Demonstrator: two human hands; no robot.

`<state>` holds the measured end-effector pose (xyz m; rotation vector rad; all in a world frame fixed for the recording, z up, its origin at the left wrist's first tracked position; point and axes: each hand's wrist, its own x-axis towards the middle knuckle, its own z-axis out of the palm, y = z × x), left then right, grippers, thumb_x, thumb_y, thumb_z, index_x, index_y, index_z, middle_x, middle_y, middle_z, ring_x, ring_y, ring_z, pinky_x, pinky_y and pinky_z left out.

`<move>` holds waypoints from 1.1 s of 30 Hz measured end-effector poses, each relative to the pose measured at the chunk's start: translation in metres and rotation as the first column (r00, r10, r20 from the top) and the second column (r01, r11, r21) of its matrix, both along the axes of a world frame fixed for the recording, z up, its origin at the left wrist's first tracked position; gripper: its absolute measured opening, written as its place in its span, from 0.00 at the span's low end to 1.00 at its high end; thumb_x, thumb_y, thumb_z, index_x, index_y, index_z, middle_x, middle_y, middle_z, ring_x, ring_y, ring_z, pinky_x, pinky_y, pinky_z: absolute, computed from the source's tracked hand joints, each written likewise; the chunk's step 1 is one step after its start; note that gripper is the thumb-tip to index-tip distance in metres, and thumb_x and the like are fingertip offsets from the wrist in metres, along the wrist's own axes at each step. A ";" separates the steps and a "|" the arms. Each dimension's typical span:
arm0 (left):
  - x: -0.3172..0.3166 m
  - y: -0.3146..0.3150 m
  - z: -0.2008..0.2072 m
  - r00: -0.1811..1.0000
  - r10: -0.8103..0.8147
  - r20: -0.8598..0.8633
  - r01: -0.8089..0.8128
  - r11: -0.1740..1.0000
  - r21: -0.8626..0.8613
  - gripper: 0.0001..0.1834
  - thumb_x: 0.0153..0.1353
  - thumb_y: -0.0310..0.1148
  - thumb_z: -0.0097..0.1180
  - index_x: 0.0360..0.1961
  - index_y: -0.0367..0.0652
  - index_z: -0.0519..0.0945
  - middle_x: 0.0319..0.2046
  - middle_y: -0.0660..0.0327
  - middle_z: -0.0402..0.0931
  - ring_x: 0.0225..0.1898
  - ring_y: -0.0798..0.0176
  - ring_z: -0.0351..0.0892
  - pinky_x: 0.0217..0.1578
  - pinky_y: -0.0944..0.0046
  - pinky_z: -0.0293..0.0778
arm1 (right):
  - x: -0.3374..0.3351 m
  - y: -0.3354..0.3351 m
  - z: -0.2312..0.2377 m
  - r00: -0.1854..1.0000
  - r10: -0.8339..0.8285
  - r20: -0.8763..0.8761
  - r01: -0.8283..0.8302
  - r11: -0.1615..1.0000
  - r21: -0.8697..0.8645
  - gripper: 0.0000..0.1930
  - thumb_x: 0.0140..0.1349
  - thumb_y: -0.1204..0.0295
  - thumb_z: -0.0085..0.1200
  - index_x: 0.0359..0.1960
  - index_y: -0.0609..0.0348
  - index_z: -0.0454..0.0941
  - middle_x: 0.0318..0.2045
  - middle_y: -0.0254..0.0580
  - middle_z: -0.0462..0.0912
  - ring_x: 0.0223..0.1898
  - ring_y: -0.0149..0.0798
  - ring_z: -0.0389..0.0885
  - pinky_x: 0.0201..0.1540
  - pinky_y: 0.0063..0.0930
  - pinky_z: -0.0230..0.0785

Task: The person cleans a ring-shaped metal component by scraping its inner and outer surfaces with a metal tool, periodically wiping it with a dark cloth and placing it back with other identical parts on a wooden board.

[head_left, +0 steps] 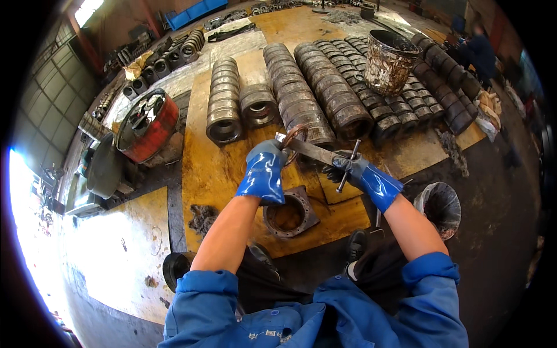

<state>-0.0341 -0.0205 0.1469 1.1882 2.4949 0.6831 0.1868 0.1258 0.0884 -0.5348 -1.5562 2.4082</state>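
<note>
My left hand [264,168], in a blue glove, grips a rusty metal ring [295,138] together with the near end of a flat metal bar [310,151]. My right hand [362,174], also in a blue glove, holds the other end of that bar tool, where a thin cross rod [348,166] sticks through it. Both hands hover above a yellow wooden board [209,168]. Below my left wrist a round metal housing with a square flange [290,214] lies on the board.
Rows of grey metal rings [301,93] lie on the board beyond my hands. A shiny bucket of scrap [390,62] stands at the back right, a red drum [148,124] at the left. A black pail [441,206] sits right. Another person [478,49] is far right.
</note>
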 end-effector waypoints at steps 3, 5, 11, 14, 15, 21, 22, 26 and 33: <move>-0.011 -0.016 -0.003 0.990 0.002 0.140 -0.035 0.972 0.233 0.14 0.57 0.39 0.60 0.39 0.40 0.83 0.28 0.53 0.82 0.29 0.59 0.82 0.34 0.63 0.74 | 0.008 -0.012 0.019 0.998 -0.061 0.032 0.059 0.997 0.058 0.23 0.61 0.63 0.57 0.51 0.69 0.72 0.37 0.53 0.83 0.33 0.38 0.84 0.34 0.30 0.80; -0.055 -0.019 -0.034 0.931 -0.014 0.366 -0.119 0.933 0.338 0.11 0.62 0.34 0.57 0.38 0.38 0.83 0.28 0.56 0.83 0.27 0.60 0.81 0.27 0.65 0.73 | 0.013 -0.012 0.022 0.995 -0.093 0.043 0.085 0.984 0.157 0.23 0.62 0.62 0.57 0.51 0.70 0.71 0.37 0.54 0.83 0.32 0.38 0.84 0.34 0.28 0.80; -0.087 -0.046 -0.025 0.430 -0.141 0.892 -0.590 0.704 0.396 0.11 0.64 0.39 0.55 0.40 0.45 0.81 0.31 0.57 0.82 0.28 0.62 0.81 0.25 0.65 0.75 | 0.024 -0.029 0.043 0.891 -0.412 -0.190 0.370 0.903 -0.220 0.17 0.54 0.66 0.60 0.42 0.63 0.75 0.37 0.55 0.81 0.27 0.44 0.82 0.26 0.32 0.79; -0.101 -0.054 -0.037 -0.120 -0.736 0.666 -0.754 0.504 0.421 0.14 0.64 0.45 0.53 0.42 0.48 0.79 0.39 0.59 0.79 0.35 0.61 0.77 0.30 0.62 0.75 | -0.004 -0.034 0.030 0.836 -0.381 -0.395 0.220 0.892 -0.395 0.17 0.57 0.66 0.58 0.44 0.63 0.75 0.34 0.54 0.82 0.24 0.44 0.82 0.25 0.33 0.79; -0.099 -0.052 -0.034 -0.111 -0.726 0.678 -0.747 0.511 0.425 0.14 0.64 0.45 0.53 0.42 0.48 0.79 0.39 0.59 0.79 0.35 0.61 0.77 0.30 0.62 0.75 | -0.008 -0.043 0.040 0.850 -0.359 -0.386 0.219 0.907 -0.361 0.17 0.58 0.68 0.58 0.46 0.64 0.74 0.34 0.53 0.82 0.25 0.43 0.82 0.26 0.33 0.79; -0.055 -0.043 -0.004 -0.043 -0.908 0.417 -0.695 0.327 0.641 0.18 0.56 0.46 0.57 0.45 0.51 0.81 0.48 0.66 0.80 0.44 0.61 0.78 0.53 0.50 0.67 | -0.021 -0.083 0.071 0.910 -0.270 -0.316 0.247 0.963 -0.109 0.16 0.63 0.70 0.53 0.48 0.70 0.71 0.35 0.53 0.82 0.32 0.38 0.85 0.34 0.27 0.82; -0.059 -0.045 -0.002 -0.015 -0.896 0.443 -0.666 0.340 0.665 0.16 0.54 0.42 0.59 0.44 0.50 0.81 0.48 0.65 0.80 0.46 0.63 0.78 0.55 0.52 0.66 | -0.026 -0.089 0.081 0.923 -0.225 -0.311 0.214 0.974 -0.069 0.16 0.64 0.70 0.52 0.49 0.70 0.71 0.36 0.52 0.83 0.33 0.37 0.85 0.35 0.26 0.82; -0.061 -0.044 -0.009 -0.369 -0.859 0.356 -0.737 0.504 0.451 0.21 0.56 0.52 0.54 0.45 0.51 0.79 0.50 0.65 0.77 0.58 0.60 0.68 0.61 0.51 0.59 | -0.036 -0.087 0.076 0.945 -0.101 -0.312 0.123 0.991 0.052 0.16 0.67 0.71 0.47 0.52 0.69 0.71 0.37 0.48 0.83 0.36 0.33 0.84 0.40 0.25 0.80; -0.038 -0.040 0.001 -0.312 -0.805 0.504 -0.749 0.535 0.391 0.22 0.47 0.53 0.62 0.39 0.53 0.81 0.34 0.69 0.80 0.39 0.65 0.79 0.45 0.59 0.75 | -0.042 -0.086 0.059 0.913 -0.060 -0.404 0.119 0.985 0.123 0.16 0.65 0.72 0.51 0.52 0.66 0.73 0.37 0.45 0.84 0.34 0.28 0.82 0.37 0.22 0.77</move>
